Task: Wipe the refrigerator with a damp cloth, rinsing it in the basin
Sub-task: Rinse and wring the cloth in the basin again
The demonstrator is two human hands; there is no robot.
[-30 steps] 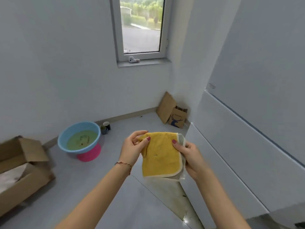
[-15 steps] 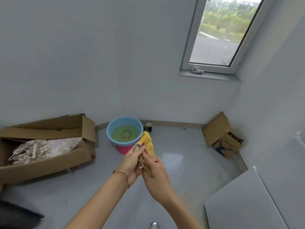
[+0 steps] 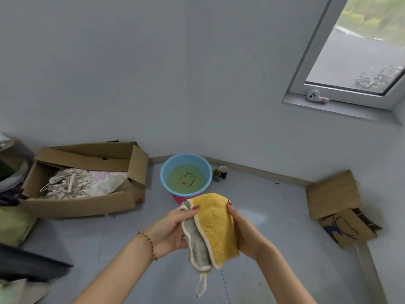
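Observation:
Both hands hold a yellow cloth (image 3: 215,224) with a grey underside and a white hem, folded over, its loop hanging down. My left hand (image 3: 173,231) grips its left edge with the thumb on top. My right hand (image 3: 245,233) grips its right edge. Just beyond the cloth, a blue basin (image 3: 197,160) with greenish water stands on a pink base on the floor by the wall. The refrigerator is out of view.
An open cardboard box (image 3: 87,202) with fabric inside lies left of the basin. Two small cups (image 3: 220,173) stand right of it. Flattened cardboard and a paper bag (image 3: 341,213) lean at the right wall. Dark bundles (image 3: 26,264) lie at lower left. A window (image 3: 359,51) is upper right.
The view has swung left from the refrigerator toward the basin, which is nearer now. The cloth, bunched between my hands half a second ago, is spread wider again.

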